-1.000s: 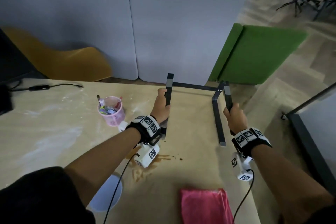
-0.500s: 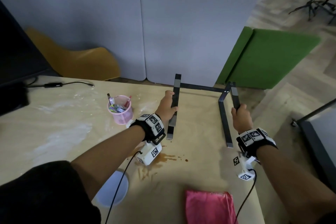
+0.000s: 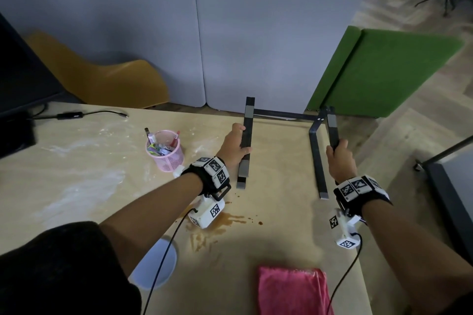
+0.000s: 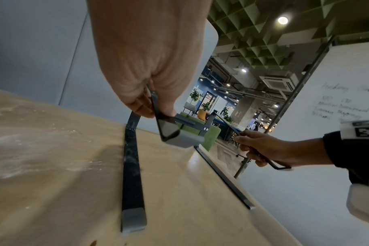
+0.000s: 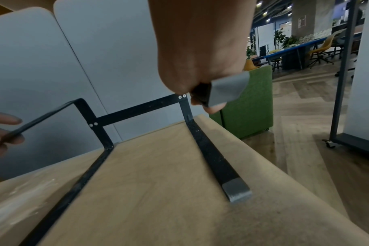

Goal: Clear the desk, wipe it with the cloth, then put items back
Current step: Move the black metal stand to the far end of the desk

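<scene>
Stained worktop [image 3: 268, 238] fills the lower frame, mid-clearing. Left hand [image 3: 234, 147] and right hand [image 3: 340, 155] each grip the black stand [image 3: 284, 115], fingers curled round its upper bars. Next it likely needs a level lift off.

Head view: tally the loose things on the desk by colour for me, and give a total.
Black: 2, the metal stand gripped by the left hand and right hand, and the cable adapter.
Pink: 2, the mesh pen cup and the cloth.
White: 1, the round dish.
Total: 5.
</scene>
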Demonstrator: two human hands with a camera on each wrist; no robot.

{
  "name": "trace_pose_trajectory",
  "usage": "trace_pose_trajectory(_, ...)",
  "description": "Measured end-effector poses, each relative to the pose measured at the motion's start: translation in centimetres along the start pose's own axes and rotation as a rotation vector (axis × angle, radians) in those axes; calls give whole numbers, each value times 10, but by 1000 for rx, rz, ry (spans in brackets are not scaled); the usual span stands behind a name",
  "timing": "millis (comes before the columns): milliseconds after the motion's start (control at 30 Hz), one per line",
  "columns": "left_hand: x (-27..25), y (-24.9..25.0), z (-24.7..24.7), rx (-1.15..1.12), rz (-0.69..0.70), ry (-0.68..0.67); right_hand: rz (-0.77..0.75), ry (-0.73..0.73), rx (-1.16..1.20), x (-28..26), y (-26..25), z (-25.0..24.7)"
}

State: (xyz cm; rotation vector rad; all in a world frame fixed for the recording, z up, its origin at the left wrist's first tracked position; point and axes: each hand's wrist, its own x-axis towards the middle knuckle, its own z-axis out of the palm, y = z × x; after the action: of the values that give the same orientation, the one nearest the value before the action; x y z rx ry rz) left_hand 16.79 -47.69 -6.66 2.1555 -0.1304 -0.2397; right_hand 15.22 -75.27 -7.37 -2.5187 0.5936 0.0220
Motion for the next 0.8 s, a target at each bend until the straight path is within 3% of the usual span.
trace_pose_trajectory(233, -15, -1, -1, -31, 15, 16, 14, -35, 38, -14, 3, 1)
trace_pose_trajectory(333, -35, -11, -4, -6, 17, 36, 5, 112, -185, -35, 1, 10)
trace_pose_trajectory(467, -78, -45, -14, 104, 40, 16, -236, 226, -347, -79, -4, 32)
trace_pose_trajectory(600, -144, -98, -40, 243, 33, -78, -388, 132, -297, -140, -22, 70)
trace_pose_trajectory(800, -249, -165, -81, 392, -194, -198, -581, -107, -203, -242, -61, 141)
